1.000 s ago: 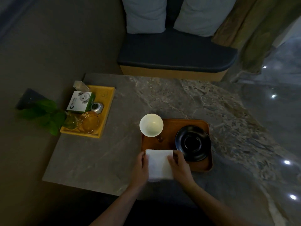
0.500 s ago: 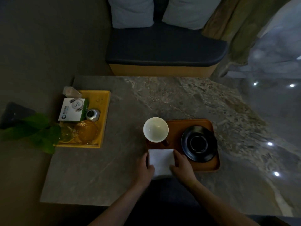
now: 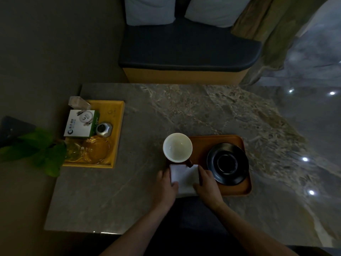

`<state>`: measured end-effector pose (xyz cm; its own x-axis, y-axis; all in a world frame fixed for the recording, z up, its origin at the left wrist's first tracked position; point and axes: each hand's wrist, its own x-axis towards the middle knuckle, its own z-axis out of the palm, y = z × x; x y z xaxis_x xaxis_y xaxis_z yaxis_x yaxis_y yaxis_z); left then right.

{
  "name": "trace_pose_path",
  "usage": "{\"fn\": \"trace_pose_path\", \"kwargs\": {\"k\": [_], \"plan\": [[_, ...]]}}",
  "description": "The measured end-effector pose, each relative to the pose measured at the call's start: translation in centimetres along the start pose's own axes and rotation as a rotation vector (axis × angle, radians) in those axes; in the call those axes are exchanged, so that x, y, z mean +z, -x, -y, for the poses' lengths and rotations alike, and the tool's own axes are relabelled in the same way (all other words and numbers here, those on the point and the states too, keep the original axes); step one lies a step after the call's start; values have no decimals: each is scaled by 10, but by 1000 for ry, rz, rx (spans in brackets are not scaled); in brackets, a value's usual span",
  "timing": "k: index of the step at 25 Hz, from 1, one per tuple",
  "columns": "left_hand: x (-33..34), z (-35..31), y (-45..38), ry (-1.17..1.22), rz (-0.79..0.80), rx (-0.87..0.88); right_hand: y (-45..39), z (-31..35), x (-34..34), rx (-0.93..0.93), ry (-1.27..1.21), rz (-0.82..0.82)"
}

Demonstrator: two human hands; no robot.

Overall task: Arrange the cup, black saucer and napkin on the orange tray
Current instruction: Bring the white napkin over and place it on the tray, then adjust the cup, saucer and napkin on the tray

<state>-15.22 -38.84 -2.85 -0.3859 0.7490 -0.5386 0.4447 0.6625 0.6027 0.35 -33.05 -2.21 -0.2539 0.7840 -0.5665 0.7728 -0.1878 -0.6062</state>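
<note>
Dim room, stone-patterned table seen from above. Orange tray sits near the table's front edge, right of centre. White cup stands upright and empty at the tray's far left corner, rim overhanging the tray's left edge in this view; a dark handle shows just below it. Black saucer lies flat on the tray's right half, apart from the cup. White napkin, folded to a rectangle, lies at the tray's near left corner, directly in front of the cup and just left of the saucer; its near edge reaches about the tray's front rim. Both hands are on the napkin. Left hand holds its left edge, thumb laid on top of the paper, fingers curled along the side. Right hand holds the right edge, fingers bent onto the paper near the far corner, thumb at the near edge, hand close beside the saucer's rim. On the table's left side, a yellow tray carries a white and green box, a small metal canister, clear glass pieces and a clear holder. Green leaves hang over the tray's near left corner. Beyond the table, a bench with a dark cushion and 2 pale pillows.
</note>
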Motion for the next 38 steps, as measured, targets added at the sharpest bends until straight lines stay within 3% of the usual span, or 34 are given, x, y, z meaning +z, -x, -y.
{"fn": "trace_pose_path", "kwargs": {"k": [6, 13, 17, 22, 29, 35, 38], "plan": [[-2, 4, 5, -146, -47, 151, 0, -2, 1, -82, 97, -8], [-15, 28, 11, -302, 60, 352, 13, -17, 2, -222, 227, -29], [-18, 37, 15, -435, 31, 492, 19, -27, 2, -344, 306, -35], [-18, 35, 11, -519, 17, 529, 18, -26, 5, -394, 365, -98], [-19, 38, 5, -542, 25, 566, 20, -25, -1, -359, 417, -39], [-68, 23, -17, -473, -106, 622, 11, -3, -18, -365, 455, -281], [-97, -3, -44, -467, -102, 623, -1, 12, -30, -357, 476, -321]]}}
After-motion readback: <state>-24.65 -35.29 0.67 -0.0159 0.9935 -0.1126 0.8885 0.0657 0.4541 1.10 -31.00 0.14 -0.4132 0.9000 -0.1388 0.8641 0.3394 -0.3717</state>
